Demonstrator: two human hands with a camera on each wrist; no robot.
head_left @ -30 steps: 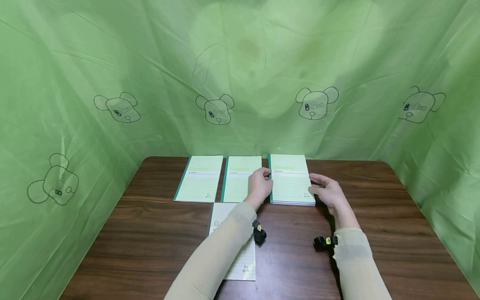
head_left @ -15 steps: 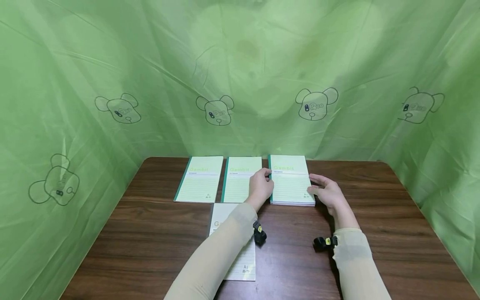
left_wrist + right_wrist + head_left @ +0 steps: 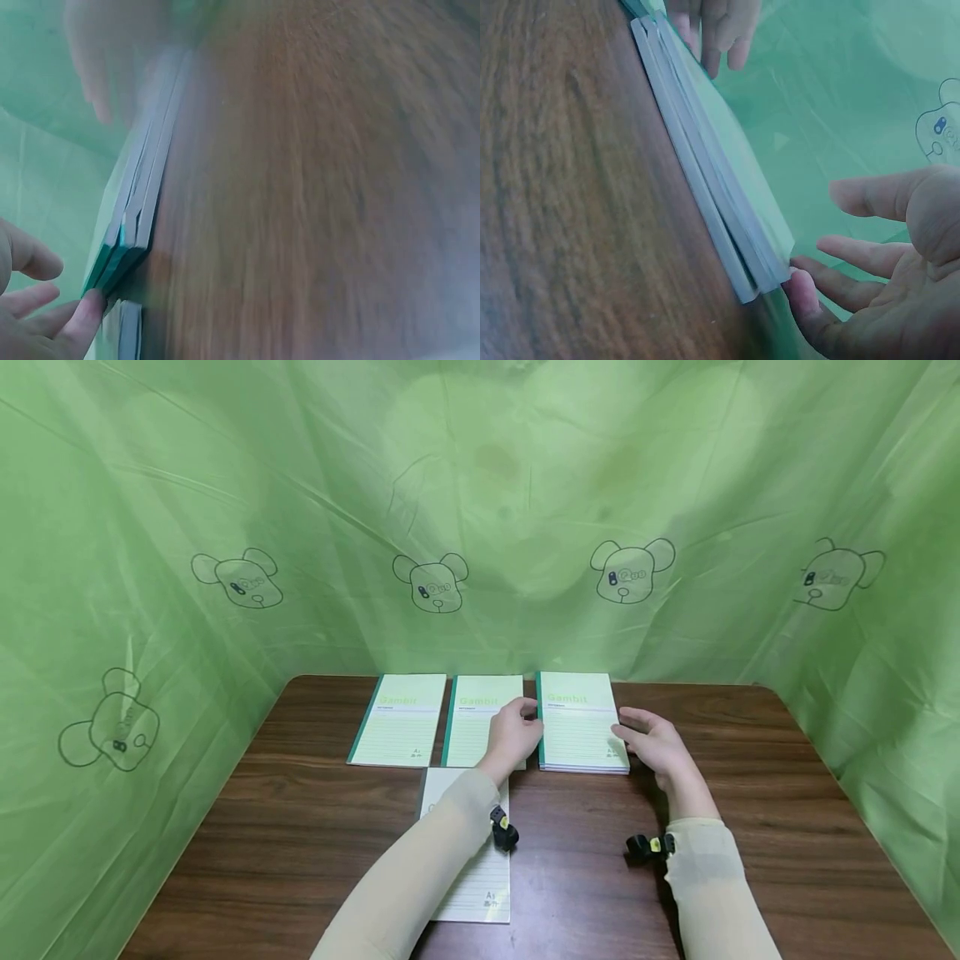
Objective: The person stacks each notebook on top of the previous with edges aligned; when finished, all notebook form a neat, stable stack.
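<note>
A stack of green-spined notebooks (image 3: 573, 727) lies at the back of the table, right of the middle. My left hand (image 3: 514, 733) is at its spine side, over part of the middle notebook (image 3: 468, 735). In the left wrist view, fingertips (image 3: 91, 301) meet the lower spine corner of the stack (image 3: 139, 202). On the opposite side, my right hand (image 3: 654, 745) has its fingers loosely spread along the page edge. The right wrist view shows fingertips (image 3: 804, 289) at the near corner of the stack (image 3: 705, 165), thumb held apart. Neither hand grips it.
Another green-spined notebook (image 3: 397, 722) lies at the back left. A grey-spined notebook (image 3: 480, 893) lies nearer, partly under the left forearm. Green cloth (image 3: 525, 485) hangs around the brown wooden table (image 3: 750, 793).
My left hand and forearm have shifted slightly left, away from the stack's spine. The right thumb has moved a little; the notebooks stay in place.
</note>
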